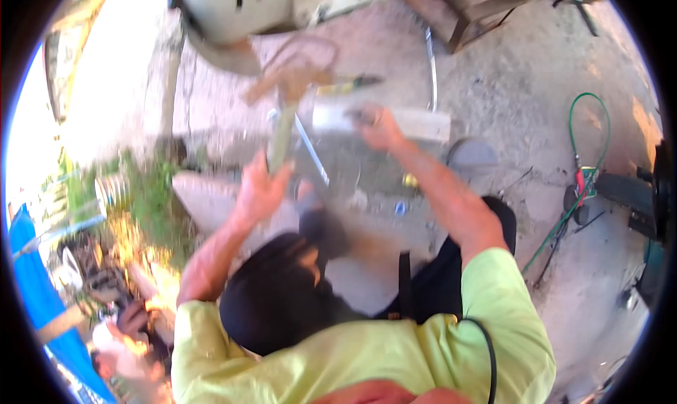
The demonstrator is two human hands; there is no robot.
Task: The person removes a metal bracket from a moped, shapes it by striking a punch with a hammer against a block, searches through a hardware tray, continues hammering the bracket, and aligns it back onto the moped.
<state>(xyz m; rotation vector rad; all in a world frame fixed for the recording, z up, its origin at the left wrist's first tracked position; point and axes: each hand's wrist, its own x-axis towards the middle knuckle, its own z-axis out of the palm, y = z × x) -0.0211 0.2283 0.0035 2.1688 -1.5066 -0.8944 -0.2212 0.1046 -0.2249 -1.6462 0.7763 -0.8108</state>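
My left hand (262, 187) is wrapped round the handle of a hammer (282, 137). The hammer stands up and away from me, its rusty brown head smeared by motion. My right hand (381, 127) is closed over a pale flat board (423, 125) on the ground. Its fingers pinch something small and dark that I cannot make out. Beyond the board lies a yellow and black hand tool (349, 85), blurred. A thin metal strip (312, 150) lies between my hands.
A large pale metal housing (240, 9) stands at the far side, with a metal frame (462, 16) to its right. A green cable (572, 115) loops on the concrete at right. A round grey disc (472, 154) lies beyond my right forearm. Grass (151, 199) grows at left.
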